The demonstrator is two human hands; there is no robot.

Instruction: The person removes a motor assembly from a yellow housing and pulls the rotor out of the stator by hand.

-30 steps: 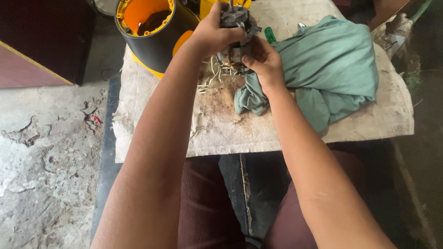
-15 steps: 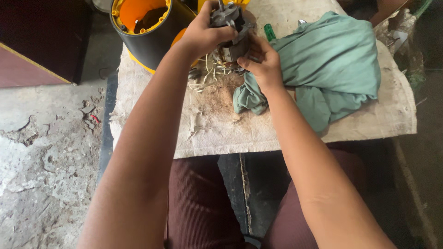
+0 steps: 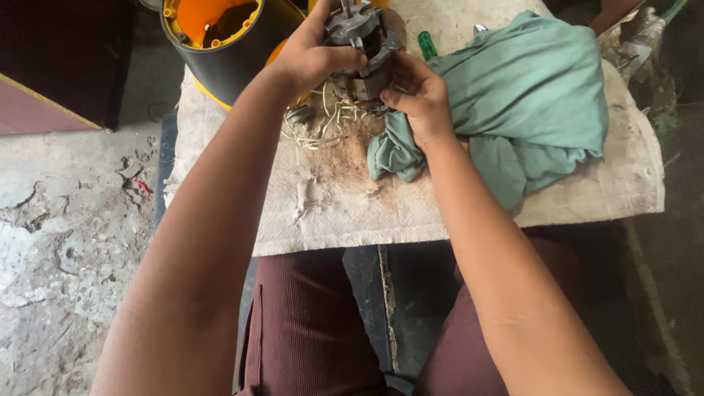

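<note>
I am gripping the motor (image 3: 359,51) at the far edge of the mat (image 3: 345,205) with left hand (image 3: 312,59) and right hand (image 3: 414,99), fingers closed around it, keeping it steady above the wires (image 3: 319,121)

Surface (image 3: 440,213): low, covered with stained, dusty off-white cloth. Lying on it: crumpled green rag (image 3: 528,103), tangle of pale wires (image 3: 323,121), green-handled tool (image 3: 427,45) partly under rag, black-and-orange housing (image 3: 220,37) at far left corner.
</note>
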